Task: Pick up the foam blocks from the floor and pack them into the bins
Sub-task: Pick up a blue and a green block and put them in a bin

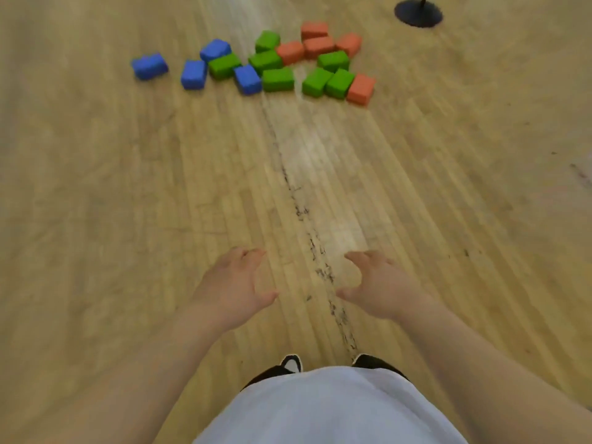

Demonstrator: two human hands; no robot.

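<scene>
Fingers (253, 254) of both hands loose, half-curled, gripping nothing; foam blocks (277, 79) lie on the floor (96, 187), well ahead.

L hand (235, 290) & R hand (381, 286) are held out side by side, apart, palms facing inward, above bare wood, nowhere near the blocks. Blocks sit in one scattered cluster at the far end of view: blue blocks (193, 74) to the left, w/ one blue block (150, 66) a bit apart from the rest; green blocks (340, 83) in the middle; orange blocks (318, 47) at the back right, plus one orange block (361, 89) at the near right edge, touching a green one. Many touch each other; view is blurry, so exact contacts are unclear. Dark scuffed seam (315, 248) runs along the floor from the cluster toward the person, passing btwn the hands. Black round base (418, 12) w/ thin pole sits at top right. Below: white shirt (330, 408), black-and-white shoes (290, 364).
</scene>
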